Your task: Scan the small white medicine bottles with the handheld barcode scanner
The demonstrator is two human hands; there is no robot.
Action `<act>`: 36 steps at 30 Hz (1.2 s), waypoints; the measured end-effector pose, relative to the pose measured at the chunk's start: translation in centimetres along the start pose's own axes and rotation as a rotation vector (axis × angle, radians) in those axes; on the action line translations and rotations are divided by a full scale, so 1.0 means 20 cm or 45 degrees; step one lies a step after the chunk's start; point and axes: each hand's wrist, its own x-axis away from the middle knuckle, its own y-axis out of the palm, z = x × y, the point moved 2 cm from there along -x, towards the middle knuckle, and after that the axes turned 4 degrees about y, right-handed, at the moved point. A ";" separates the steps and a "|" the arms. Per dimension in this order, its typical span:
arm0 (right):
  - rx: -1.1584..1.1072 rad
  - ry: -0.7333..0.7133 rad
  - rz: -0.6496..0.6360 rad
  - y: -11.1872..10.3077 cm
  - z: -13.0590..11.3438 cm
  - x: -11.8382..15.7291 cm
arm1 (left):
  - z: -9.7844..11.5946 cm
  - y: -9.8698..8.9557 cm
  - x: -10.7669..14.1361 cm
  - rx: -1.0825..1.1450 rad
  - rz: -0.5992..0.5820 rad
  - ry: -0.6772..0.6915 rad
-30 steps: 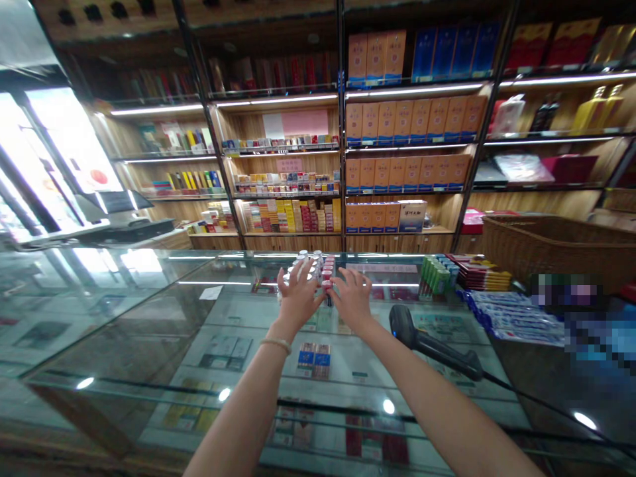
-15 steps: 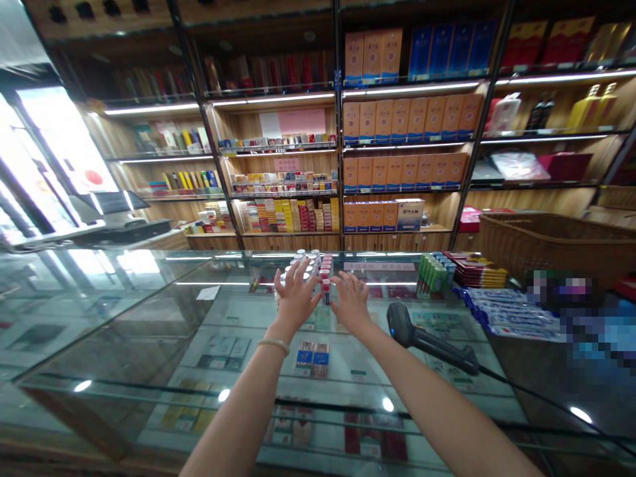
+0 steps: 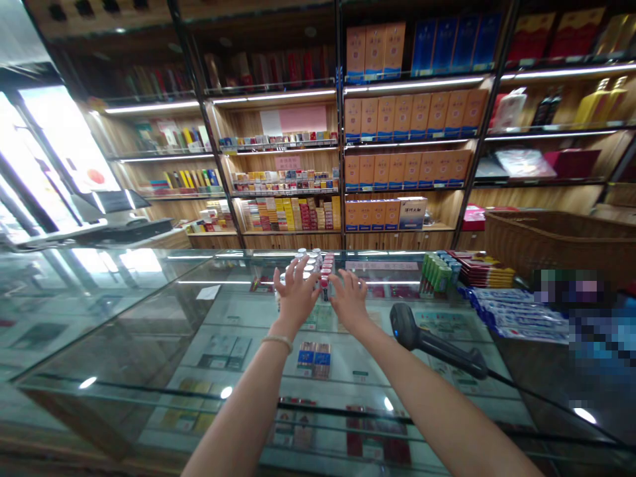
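Note:
Both my hands reach out over the glass counter (image 3: 278,318), beside small round-topped containers. My left hand (image 3: 297,295) has its fingers spread and partly covers the white-topped containers (image 3: 311,260). My right hand (image 3: 349,301) is a little to the right, fingers apart, with nothing visible in it. Between the two hands stands a row of red-topped containers (image 3: 326,265), the nearest close to my left fingertips. Whether my fingers touch any of them cannot be made out.
A black handheld scanner (image 3: 422,339) with a cable lies right of my right hand. Beyond it are green packs (image 3: 437,273), blue-white packets (image 3: 517,313) and a wicker basket (image 3: 546,245). Stocked shelves (image 3: 278,228) line the back.
The view has shifted slightly. My hands keep nearly the same place and spread pose; my left thumb and index finger sit marginally closer to the front red-topped container.

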 end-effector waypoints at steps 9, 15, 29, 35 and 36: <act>0.017 0.033 -0.023 0.00 0.00 0.00 | 0.01 0.02 -0.01 0.008 0.004 -0.037; 0.006 0.063 -0.081 0.00 0.00 0.00 | 0.02 0.03 -0.01 0.004 -0.029 -0.061; 0.025 0.084 -0.083 -0.02 0.00 0.02 | 0.02 0.03 0.00 0.031 -0.075 -0.065; 0.076 0.101 -0.075 0.00 0.02 0.02 | 0.03 -0.01 0.00 0.011 -0.123 -0.048; 0.078 0.100 -0.071 0.00 0.02 0.02 | 0.03 -0.01 0.01 0.009 -0.124 -0.049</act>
